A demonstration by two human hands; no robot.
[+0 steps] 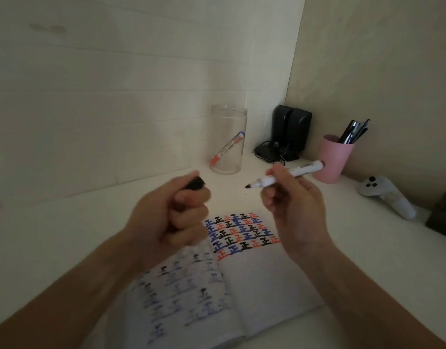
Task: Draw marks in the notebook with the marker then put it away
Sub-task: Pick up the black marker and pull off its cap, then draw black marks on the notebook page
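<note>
While raised over notebook (pixel 254 273), right hand (pixel 290 197) pinches uncapped marker (pixel 292 173); left hand (pixel 176 212) fists cap (pixel 195 183)

1 head view looks forward and down, close over the desk (pixel 66 235) toward the corner walls (pixel 141 84).

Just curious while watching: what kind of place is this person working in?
Probably a home desk or study corner: an open notebook of marker tallies, a pink pen cup and small black speakers against the wall.
</note>
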